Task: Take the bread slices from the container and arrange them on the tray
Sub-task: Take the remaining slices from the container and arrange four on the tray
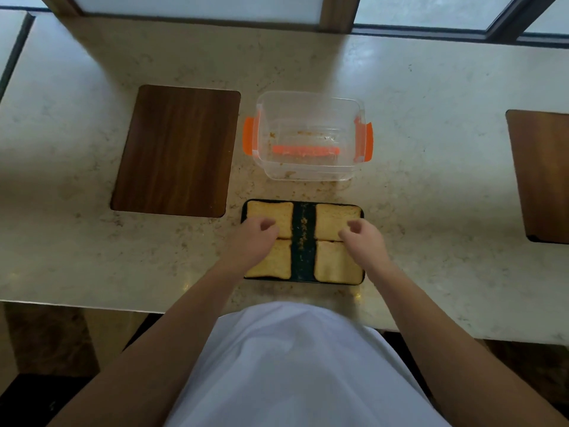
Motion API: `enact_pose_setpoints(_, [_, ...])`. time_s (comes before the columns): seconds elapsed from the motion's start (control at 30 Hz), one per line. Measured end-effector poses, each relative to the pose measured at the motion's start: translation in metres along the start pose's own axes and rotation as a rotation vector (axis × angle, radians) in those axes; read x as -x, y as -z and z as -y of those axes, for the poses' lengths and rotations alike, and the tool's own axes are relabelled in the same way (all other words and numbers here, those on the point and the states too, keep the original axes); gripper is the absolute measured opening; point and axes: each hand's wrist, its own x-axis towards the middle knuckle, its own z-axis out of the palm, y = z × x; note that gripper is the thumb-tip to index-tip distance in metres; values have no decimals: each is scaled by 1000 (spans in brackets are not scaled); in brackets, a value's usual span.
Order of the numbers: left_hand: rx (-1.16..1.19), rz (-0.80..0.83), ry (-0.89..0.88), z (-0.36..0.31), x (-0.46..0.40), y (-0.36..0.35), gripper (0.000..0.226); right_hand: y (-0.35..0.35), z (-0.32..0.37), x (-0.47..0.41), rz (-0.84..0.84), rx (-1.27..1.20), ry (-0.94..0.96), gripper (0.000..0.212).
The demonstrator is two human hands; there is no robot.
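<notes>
As the four slices already lie on the tray, these lines go from the bread outward.

Bread slices (338,222): four toasted squares in two columns on the tray, a crumb-covered gap between the columns.
Handling: I judge them light, dry and brittle; hold each by opposite edges, without pressing.
Tray (303,241): dark and rectangular, at 6 o'clock from the container.
Left hand (254,240): over the left column, fingers curled loosely, holding nothing.
Right hand (363,241): over the right column, fingers also curled, empty.
Container (308,134): clear plastic with orange clips, only crumbs inside.
Wooden board (175,151): at 9 o'clock from the container.
Writing: no brand or label can be read.
</notes>
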Motion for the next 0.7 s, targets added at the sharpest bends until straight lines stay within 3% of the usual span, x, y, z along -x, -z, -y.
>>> enact_pose_setpoints(0.17, [15, 166, -21, -39, -4, -43, 51, 13, -14, -12, -14, 110, -21, 60])
enact_pose_setpoints(0.43, [-103, 115, 10, -64, -22, -76, 53, 9, -12, -18, -24, 59, -71, 59])
enact_pose_setpoints(0.7, [-57, 79, 58, -54, -24, -65, 51, -1, -5, -19, -13, 49, -22, 58])
